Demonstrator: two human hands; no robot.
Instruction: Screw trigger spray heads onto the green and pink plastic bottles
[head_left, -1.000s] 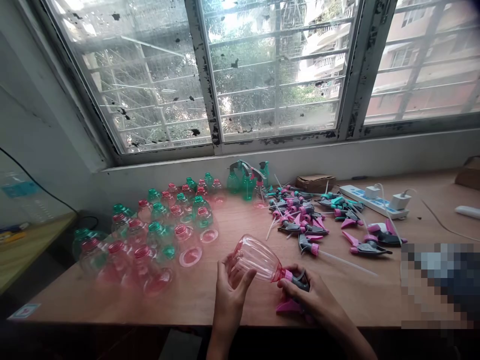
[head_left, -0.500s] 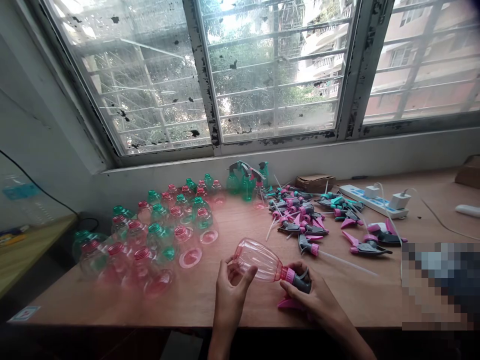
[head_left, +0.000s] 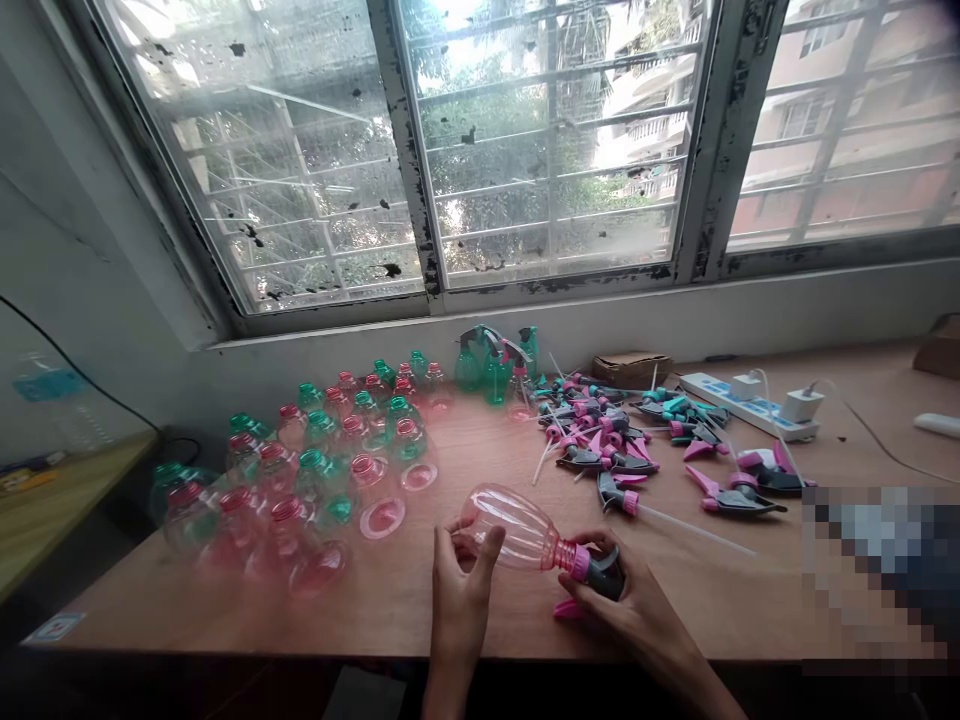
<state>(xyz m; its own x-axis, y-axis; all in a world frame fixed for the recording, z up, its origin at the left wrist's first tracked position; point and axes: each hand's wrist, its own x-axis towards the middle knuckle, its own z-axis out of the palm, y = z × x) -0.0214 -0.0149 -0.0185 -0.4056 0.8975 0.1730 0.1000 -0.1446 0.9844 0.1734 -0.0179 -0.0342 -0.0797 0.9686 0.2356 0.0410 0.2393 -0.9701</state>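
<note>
A clear pink bottle (head_left: 514, 525) lies sideways between my hands, its neck toward the right. My left hand (head_left: 463, 580) holds the bottle by its base, thumb on the near side and fingers partly hidden behind it. At the neck, my right hand (head_left: 619, 580) grips a spray head (head_left: 600, 572) with a pink collar and dark grey body. The collar sits at the threaded neck; how far it is screwed on I cannot tell. A pink trigger tip (head_left: 570, 608) shows below my right hand.
Green and pink bottles (head_left: 322, 480) without heads stand at the left. Finished spray bottles (head_left: 495, 370) stand by the wall. Loose spray heads (head_left: 600, 430) are heaped right of centre. Behind them are a power strip (head_left: 750, 405) and a cardboard piece (head_left: 631, 368).
The bottle has shifted slightly left and down with my left hand, and a bit more of its neck threads shows beside the collar. My right hand stays on the spray head.
</note>
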